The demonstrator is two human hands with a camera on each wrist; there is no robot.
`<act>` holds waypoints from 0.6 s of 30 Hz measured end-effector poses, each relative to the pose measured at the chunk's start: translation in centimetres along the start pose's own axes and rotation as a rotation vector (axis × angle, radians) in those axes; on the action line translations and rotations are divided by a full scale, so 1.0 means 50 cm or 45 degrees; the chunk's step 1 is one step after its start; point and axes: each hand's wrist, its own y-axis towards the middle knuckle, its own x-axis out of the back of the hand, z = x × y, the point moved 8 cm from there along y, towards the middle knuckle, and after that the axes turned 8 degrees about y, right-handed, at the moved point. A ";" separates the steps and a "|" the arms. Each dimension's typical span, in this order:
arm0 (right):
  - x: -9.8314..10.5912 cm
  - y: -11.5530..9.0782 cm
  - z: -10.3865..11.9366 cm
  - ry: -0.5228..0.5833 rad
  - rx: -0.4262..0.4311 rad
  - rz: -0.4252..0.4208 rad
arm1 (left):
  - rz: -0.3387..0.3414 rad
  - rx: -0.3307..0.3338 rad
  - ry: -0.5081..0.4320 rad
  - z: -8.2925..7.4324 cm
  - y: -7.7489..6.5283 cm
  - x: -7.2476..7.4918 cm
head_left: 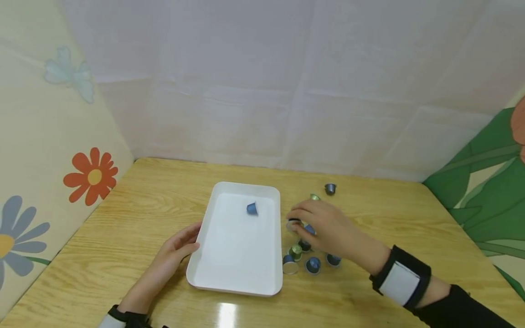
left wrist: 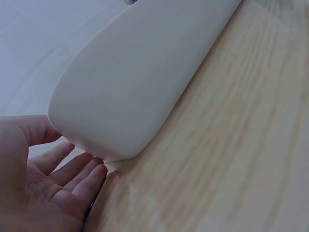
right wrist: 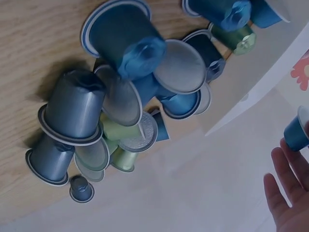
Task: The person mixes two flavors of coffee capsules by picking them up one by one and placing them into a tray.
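Note:
My left hand (head_left: 180, 246) holds the near left side of a white tray (head_left: 234, 287), thumb at the rim. In the left wrist view the fingers (left wrist: 87, 179) lie bent below the tray's corner (left wrist: 111, 111). One blue coffee capsule (head_left: 252, 208) lies on its side inside the tray. Right of the tray, my right hand (head_left: 324, 228) pinches a coffee capsule (right wrist: 295, 133) at its fingertips, just above a pile of capsules. In the right wrist view the held capsule looks blue with a pale rim; that hand's thumb is out of frame.
Blue, green and dark capsules, such as a blue one (head_left: 313, 265) and a green one (head_left: 295, 251), lie close along the tray's right side. A dark capsule (head_left: 330, 188) stands farther back on the wooden table (head_left: 369, 291). A white cloth (head_left: 254, 91) hangs behind.

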 end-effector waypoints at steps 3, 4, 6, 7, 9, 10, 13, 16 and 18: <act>-0.004 0.002 -0.012 -0.028 0.003 0.020 | 0.010 -0.007 -0.006 -0.001 0.002 -0.004; -0.006 0.003 -0.015 -0.035 0.002 0.029 | 0.011 -0.011 -0.002 -0.001 0.002 -0.004; -0.010 0.007 -0.020 -0.034 0.005 0.047 | 0.011 -0.011 0.002 0.000 0.003 -0.004; -0.012 0.010 -0.023 -0.031 0.007 0.055 | 0.010 -0.011 0.005 0.000 0.003 -0.004; -0.018 0.017 -0.027 -0.015 0.012 0.071 | 0.011 -0.016 0.018 0.000 0.003 -0.002; -0.022 0.021 -0.028 -0.004 0.021 0.076 | 0.008 -0.015 0.025 0.001 0.002 -0.001; -0.034 0.035 -0.028 0.015 0.052 0.095 | -0.004 0.002 0.044 0.003 0.000 0.001; -0.044 0.048 -0.027 0.010 0.081 0.106 | -0.013 0.015 0.059 0.005 -0.002 0.002; -0.049 0.055 -0.028 -0.004 0.085 0.110 | -0.010 0.011 0.059 0.004 -0.002 0.001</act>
